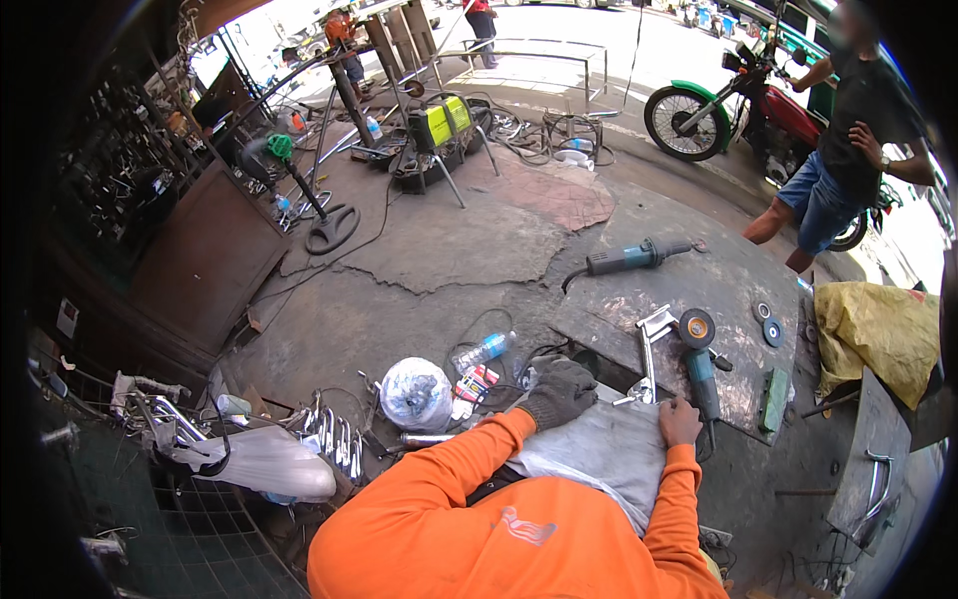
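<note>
Work appears partway: metal bracket [648, 353] lies left of the unheld angle grinder [703, 384]; gloved left hand [562, 394] rests on grey cloth [591, 444], bare right hand [681, 422] near the grinder, fingers bent, both grips unclear.

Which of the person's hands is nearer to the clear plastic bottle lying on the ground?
Left. The gloved left hand is just right of the bottle; the bare right hand is farther right, beside the teal grinder.

A sunlit street [559, 22] lies beyond a cracked grey floor [459, 240], with a brown panel [210, 265] at left
</note>
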`<control>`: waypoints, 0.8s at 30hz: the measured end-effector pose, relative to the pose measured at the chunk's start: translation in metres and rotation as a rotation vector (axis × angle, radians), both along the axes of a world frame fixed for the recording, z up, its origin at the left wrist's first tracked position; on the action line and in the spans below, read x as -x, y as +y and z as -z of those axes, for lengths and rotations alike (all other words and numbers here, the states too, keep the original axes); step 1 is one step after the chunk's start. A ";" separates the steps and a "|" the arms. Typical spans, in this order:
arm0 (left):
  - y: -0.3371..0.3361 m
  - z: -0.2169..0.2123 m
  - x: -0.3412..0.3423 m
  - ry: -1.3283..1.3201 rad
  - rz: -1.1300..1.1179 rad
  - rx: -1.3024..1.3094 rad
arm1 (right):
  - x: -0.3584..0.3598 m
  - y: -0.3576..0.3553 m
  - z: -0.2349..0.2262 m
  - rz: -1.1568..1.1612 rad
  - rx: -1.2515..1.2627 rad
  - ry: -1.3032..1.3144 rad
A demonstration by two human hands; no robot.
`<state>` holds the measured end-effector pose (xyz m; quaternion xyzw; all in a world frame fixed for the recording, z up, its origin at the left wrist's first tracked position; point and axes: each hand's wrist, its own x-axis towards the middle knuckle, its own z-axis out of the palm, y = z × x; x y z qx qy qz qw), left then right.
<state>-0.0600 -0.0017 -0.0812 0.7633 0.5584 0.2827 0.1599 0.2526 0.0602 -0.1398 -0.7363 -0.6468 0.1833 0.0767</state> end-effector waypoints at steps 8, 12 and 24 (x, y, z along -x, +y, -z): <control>0.000 0.002 0.001 0.028 -0.001 0.011 | -0.002 0.000 0.001 0.000 -0.004 0.003; 0.000 0.003 0.001 0.021 -0.002 0.051 | -0.002 0.001 0.002 -0.002 -0.008 -0.003; 0.001 0.004 0.002 0.001 0.002 0.032 | -0.001 0.001 0.001 0.010 0.012 -0.014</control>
